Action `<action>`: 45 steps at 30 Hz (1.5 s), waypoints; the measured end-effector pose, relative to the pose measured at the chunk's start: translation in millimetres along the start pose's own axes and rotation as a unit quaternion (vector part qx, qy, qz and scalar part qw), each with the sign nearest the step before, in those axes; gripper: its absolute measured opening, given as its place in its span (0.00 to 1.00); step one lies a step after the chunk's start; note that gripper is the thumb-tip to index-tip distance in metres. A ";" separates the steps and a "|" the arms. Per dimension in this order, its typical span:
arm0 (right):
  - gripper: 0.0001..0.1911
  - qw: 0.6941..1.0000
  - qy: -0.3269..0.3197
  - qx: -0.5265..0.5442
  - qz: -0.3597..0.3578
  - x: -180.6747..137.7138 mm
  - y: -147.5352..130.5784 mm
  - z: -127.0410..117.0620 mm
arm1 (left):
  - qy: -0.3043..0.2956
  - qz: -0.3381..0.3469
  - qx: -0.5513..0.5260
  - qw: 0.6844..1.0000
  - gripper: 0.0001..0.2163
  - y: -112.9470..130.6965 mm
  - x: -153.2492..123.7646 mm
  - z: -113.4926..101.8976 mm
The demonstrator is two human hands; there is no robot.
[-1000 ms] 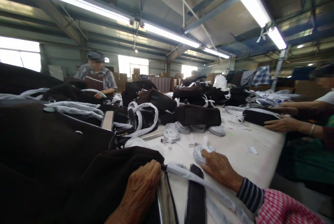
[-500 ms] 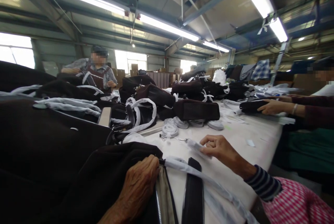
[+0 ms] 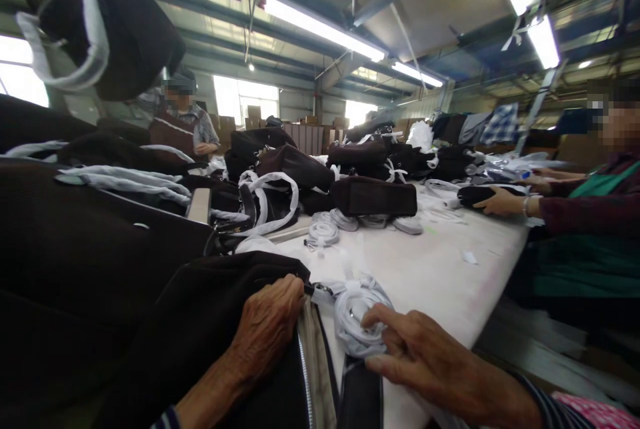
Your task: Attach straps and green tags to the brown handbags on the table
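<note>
My left hand (image 3: 265,332) is closed on the edge of a dark brown bag (image 3: 200,329) by its open zipper, at the near end of the white table (image 3: 430,269). My right hand (image 3: 425,362) holds a coiled strap wrapped in white paper (image 3: 357,312), with the fingers curled round it, just right of the bag's opening. A dark strap (image 3: 363,399) lies under this hand.
Piles of dark bags (image 3: 295,179) and white-wrapped handles cover the left and far table. More wrapped coils (image 3: 323,229) lie mid-table. A person at the right (image 3: 590,216) handles a dark piece. Another person (image 3: 180,122) stands far left; a bag (image 3: 105,22) is in the air there.
My right hand has drawn the white-wrapped coil back toward me, beside the bag's opening. My left hand stays on the bag. A bag now flies or swings at the upper left.
</note>
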State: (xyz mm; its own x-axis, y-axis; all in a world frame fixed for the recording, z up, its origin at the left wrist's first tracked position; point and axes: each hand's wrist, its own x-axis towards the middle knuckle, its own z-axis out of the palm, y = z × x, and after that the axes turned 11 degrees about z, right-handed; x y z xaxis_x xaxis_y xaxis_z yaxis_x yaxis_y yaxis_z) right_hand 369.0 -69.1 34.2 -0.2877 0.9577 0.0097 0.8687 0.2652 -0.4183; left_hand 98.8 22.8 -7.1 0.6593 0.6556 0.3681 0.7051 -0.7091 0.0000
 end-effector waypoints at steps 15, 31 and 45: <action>0.18 0.997 0.075 0.031 -0.015 63.8 7.8 -24.4 | -0.008 -0.005 0.004 1.000 0.09 1.4 0.8 -0.7; 0.10 0.996 0.048 0.072 -0.027 69.7 -14.1 -17.5 | -0.001 0.005 0.009 1.000 0.10 1.0 1.4 1.0; 0.06 0.986 0.085 -0.116 -0.079 104.4 -25.8 13.8 | 0.015 0.016 0.037 0.999 0.09 0.8 0.6 3.0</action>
State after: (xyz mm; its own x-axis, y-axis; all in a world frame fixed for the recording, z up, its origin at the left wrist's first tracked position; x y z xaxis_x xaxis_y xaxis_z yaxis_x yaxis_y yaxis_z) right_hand 310.9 22.5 33.5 -0.3726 0.9020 0.2178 0.8931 0.4124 -0.1797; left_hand 100.6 23.4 -9.7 0.6744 0.6244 0.3940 0.7020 -0.7076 -0.0802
